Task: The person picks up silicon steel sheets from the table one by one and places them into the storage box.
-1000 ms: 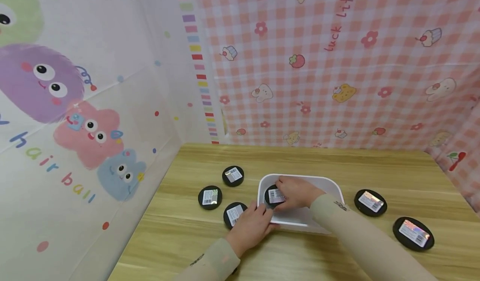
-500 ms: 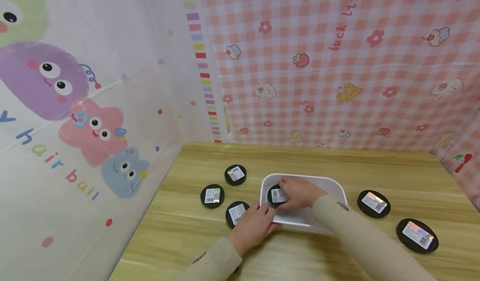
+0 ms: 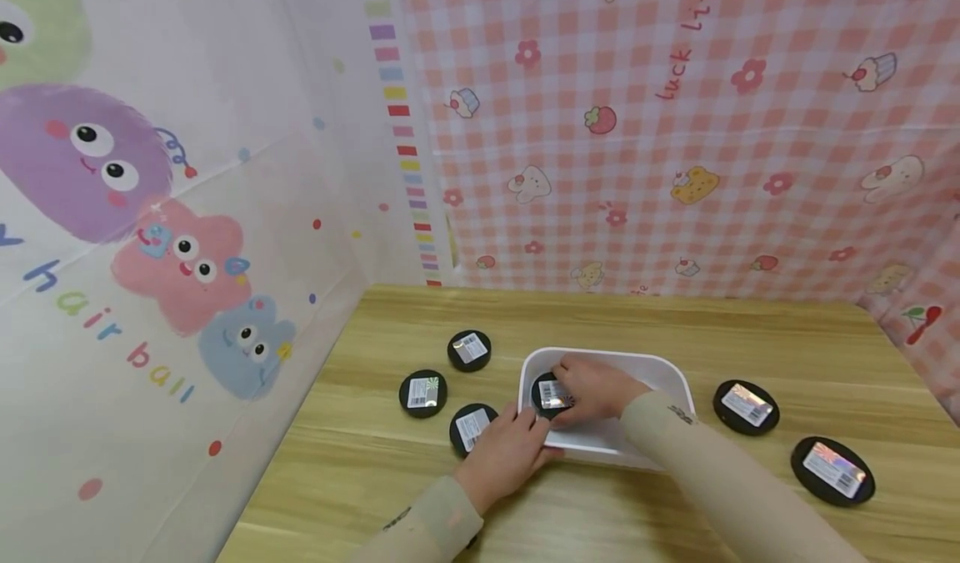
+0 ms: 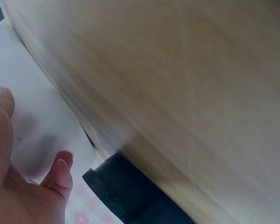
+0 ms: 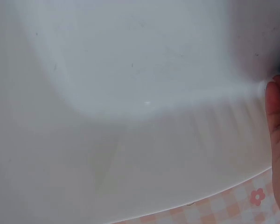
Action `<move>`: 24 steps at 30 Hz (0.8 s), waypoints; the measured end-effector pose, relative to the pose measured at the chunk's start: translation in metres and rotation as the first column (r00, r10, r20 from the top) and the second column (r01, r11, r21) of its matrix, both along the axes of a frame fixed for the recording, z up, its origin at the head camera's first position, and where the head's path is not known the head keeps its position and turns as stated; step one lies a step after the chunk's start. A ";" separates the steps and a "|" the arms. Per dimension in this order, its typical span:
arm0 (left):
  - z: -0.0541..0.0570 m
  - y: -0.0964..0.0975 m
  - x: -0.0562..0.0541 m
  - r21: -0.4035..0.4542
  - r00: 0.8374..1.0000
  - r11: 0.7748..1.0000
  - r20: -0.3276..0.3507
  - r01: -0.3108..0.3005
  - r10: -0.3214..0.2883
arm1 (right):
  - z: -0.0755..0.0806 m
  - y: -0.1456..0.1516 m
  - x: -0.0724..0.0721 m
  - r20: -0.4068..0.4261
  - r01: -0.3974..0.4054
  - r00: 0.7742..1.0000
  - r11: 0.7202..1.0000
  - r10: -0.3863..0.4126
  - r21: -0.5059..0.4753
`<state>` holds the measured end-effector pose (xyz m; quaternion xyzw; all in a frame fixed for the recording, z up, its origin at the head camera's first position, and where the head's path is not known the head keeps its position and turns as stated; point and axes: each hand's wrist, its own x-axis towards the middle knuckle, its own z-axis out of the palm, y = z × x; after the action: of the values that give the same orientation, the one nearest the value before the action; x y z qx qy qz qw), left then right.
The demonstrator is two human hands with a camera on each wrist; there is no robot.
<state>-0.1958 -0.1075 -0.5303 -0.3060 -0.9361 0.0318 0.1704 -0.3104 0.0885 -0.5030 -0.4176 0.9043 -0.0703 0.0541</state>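
Black disc [image 3: 547, 396], label [image 3: 553, 394] facing up, sits inside the left end of the white tub [image 3: 663, 371], in the lower middle of the frame, slightly right of centre. Being round, it offers me no long axis to line up with; what matters is the side I come from. It lies at the left end of my right hand [image 3: 597, 389], and I grip it by its right side, fingers at the upper right edge, thumb towards the lower right. Its left edge is free, just beside the tub's left wall; whether it touches that wall or rests flat on the floor, I cannot tell.

My left hand [image 3: 502, 456] is also near, but outside: it holds the tub's lower left corner, fingers over the rim, thumb along the front wall. The tub's own long axis runs left to right, so my right forearm crosses its lower right part.

Further out, three loose discs [image 3: 423, 394] lie left of the tub, the lowest partly behind my left hand, and two more discs [image 3: 832, 471] lie at the lower right of the frame.
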 end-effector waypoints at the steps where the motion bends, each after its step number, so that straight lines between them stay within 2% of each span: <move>1: 0.000 0.000 0.000 0.001 1.000 1.000 0.002 0.000 0.000 | 0.000 0.000 0.000 0.004 0.003 1.000 1.000 -0.003 0.003; 14: -0.003 0.000 -0.002 0.000 1.000 1.000 -0.024 0.013 -0.013 | 0.000 -0.003 0.003 -0.002 0.024 1.000 1.000 -0.024 0.012; 19: 0.001 0.000 -0.001 0.024 1.000 1.000 -0.004 0.009 -0.009 | 0.003 -0.004 0.005 -0.036 0.029 0.999 0.999 -0.029 0.017; 24: 0.000 0.000 -0.001 0.023 1.000 1.000 0.012 0.005 -0.006 | 0.001 -0.005 0.006 -0.071 0.049 0.997 0.997 -0.045 0.056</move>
<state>-0.1966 -0.1073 -0.5301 -0.3068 -0.9366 0.0186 0.1684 -0.3047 0.0830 -0.5016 -0.3969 0.9168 -0.0308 0.0331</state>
